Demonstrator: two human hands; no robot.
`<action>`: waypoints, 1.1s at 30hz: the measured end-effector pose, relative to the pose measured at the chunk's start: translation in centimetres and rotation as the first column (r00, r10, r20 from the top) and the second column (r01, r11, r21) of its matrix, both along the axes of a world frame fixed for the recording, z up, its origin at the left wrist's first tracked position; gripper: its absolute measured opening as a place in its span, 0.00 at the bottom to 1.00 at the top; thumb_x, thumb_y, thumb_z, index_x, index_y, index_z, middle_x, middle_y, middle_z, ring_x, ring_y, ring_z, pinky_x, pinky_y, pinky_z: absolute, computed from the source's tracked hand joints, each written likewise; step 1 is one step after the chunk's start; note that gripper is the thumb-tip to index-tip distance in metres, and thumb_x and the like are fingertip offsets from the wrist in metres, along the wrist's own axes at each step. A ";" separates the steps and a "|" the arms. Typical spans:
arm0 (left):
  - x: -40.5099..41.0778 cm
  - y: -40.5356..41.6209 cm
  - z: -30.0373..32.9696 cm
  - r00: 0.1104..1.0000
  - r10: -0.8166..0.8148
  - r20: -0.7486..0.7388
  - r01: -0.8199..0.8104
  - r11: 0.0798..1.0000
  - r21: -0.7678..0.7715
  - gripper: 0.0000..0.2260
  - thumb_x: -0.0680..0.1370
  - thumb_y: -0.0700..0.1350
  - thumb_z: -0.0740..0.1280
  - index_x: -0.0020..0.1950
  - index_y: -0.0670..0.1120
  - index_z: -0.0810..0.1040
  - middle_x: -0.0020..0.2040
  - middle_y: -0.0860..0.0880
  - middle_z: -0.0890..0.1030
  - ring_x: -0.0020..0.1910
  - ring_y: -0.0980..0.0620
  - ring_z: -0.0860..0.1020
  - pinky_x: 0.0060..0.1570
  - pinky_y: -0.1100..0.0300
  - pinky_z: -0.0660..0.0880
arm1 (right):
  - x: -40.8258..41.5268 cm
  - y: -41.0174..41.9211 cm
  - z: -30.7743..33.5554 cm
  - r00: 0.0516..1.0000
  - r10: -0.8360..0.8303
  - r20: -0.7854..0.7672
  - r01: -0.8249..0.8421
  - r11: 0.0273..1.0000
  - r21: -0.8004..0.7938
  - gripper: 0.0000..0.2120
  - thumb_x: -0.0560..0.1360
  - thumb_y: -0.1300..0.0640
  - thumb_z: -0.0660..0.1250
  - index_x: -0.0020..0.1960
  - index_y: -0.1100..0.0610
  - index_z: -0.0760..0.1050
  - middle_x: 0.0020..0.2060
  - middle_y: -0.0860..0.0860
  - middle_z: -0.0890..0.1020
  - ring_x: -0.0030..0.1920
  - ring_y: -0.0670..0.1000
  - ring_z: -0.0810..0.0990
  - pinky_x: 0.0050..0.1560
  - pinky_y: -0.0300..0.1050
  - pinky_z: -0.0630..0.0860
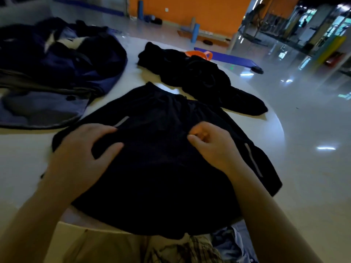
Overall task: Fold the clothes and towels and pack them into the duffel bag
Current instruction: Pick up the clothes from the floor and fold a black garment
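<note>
Folding had barely begun: the left hand (83, 149) pressed flat and the right hand (210, 143) pinched the unfolded shorts (161, 168), while beyond them a heap of dark clothes (199, 78) and the duffel bag (57, 73) awaited on the counter (22, 164).

A single head-worn wide-angle view looks forward and steeply down onto the round white table (266, 128), close enough that the near rim runs under the bottom of the frame. Straight lines bend toward the frame edges. Beyond the table's far rim, the glossy floor and the orange back wall (190, 8) appear, tilted.
</note>
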State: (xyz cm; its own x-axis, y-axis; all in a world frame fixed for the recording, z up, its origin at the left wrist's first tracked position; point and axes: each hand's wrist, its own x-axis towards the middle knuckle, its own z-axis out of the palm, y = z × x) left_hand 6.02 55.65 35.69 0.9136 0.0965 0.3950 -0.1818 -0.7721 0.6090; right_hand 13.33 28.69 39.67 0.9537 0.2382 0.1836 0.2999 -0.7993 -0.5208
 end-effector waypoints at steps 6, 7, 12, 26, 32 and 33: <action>-0.4 5.3 -1.1 0.852 0.361 -0.379 -0.276 0.925 0.260 0.38 0.74 0.69 0.56 0.77 0.47 0.58 0.72 0.43 0.66 0.68 0.39 0.65 0.64 0.45 0.66 | 8.9 11.5 2.0 0.979 0.157 -0.127 -0.177 0.969 -0.172 0.13 0.77 0.49 0.64 0.60 0.49 0.72 0.51 0.48 0.79 0.49 0.51 0.78 0.51 0.48 0.76; -0.4 5.2 -0.8 0.845 0.354 -0.401 -0.263 0.928 0.265 0.39 0.75 0.68 0.59 0.78 0.47 0.55 0.74 0.45 0.64 0.70 0.41 0.64 0.65 0.48 0.64 | 10.4 13.1 2.1 0.983 0.150 -0.102 -0.169 0.963 -0.210 0.15 0.77 0.49 0.63 0.63 0.51 0.71 0.55 0.50 0.78 0.53 0.53 0.77 0.52 0.48 0.75; 1.3 5.1 -0.8 0.856 0.184 -0.484 -0.185 0.982 0.045 0.40 0.71 0.62 0.68 0.76 0.47 0.57 0.66 0.47 0.71 0.67 0.43 0.69 0.61 0.50 0.69 | 16.3 18.7 0.5 0.971 0.090 -0.221 -0.139 0.966 -0.219 0.25 0.80 0.42 0.55 0.73 0.53 0.61 0.63 0.58 0.73 0.53 0.60 0.79 0.50 0.53 0.79; -2.7 9.8 7.7 0.952 0.211 -0.220 -0.303 0.729 -0.614 0.20 0.64 0.42 0.75 0.54 0.56 0.81 0.50 0.54 0.81 0.46 0.54 0.80 0.51 0.54 0.76 | 16.6 23.8 1.9 0.911 0.201 -0.361 0.076 0.778 0.623 0.07 0.74 0.66 0.64 0.49 0.57 0.70 0.44 0.55 0.75 0.43 0.55 0.79 0.38 0.49 0.81; -1.7 6.0 12.6 0.965 -0.139 -0.224 -0.091 0.621 -0.779 0.24 0.60 0.40 0.70 0.55 0.54 0.80 0.45 0.55 0.85 0.41 0.51 0.84 0.37 0.61 0.81 | 16.3 21.5 4.5 0.912 0.272 -0.306 0.001 0.746 0.666 0.20 0.75 0.69 0.60 0.64 0.55 0.65 0.45 0.53 0.71 0.40 0.53 0.76 0.30 0.43 0.77; -1.2 4.6 12.8 0.946 -0.223 -0.235 -0.057 0.599 -0.798 0.25 0.60 0.40 0.70 0.56 0.52 0.80 0.45 0.55 0.85 0.42 0.51 0.84 0.40 0.60 0.81 | 16.6 20.0 4.6 0.921 0.245 -0.303 0.010 0.762 0.647 0.21 0.75 0.69 0.60 0.64 0.55 0.65 0.46 0.55 0.72 0.39 0.53 0.76 0.28 0.42 0.76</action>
State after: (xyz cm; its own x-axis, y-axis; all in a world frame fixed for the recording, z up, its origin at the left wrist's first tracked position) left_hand 4.85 60.22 48.51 0.9848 0.1578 -0.0731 0.0666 0.0460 0.9967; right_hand 29.95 48.67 44.29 0.9524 0.3048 -0.0059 0.0655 -0.2236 -0.9725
